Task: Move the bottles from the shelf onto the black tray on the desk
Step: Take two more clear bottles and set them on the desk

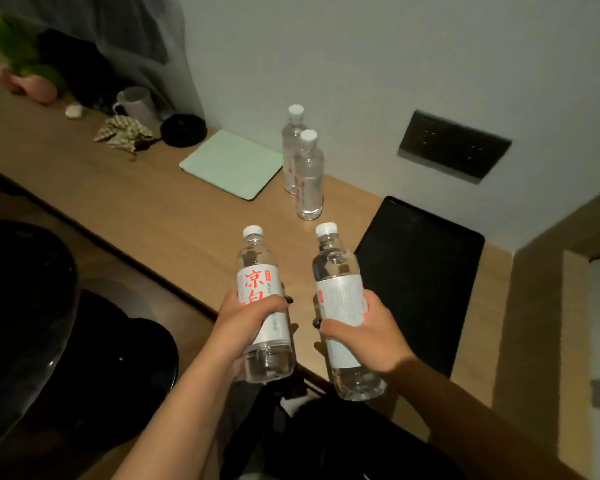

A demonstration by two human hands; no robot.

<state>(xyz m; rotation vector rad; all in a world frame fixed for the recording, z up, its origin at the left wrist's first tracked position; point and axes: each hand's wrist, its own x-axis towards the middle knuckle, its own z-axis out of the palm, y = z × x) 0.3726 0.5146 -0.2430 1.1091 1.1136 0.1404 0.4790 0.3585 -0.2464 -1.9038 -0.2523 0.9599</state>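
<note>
Above desk (174,216), each hand gripping bottle

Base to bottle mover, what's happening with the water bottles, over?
Left hand shut on left bottle; right hand shut on right bottle. Black tray bare. Two more bottles standing on desk beside tray. Path clear, over.

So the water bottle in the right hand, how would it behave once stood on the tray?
The bottle in the right hand looks full, so probably heavy for its size. Tall and narrow, it may tip if nudged. Its smooth clear plastic could slide on the black tray.
</note>
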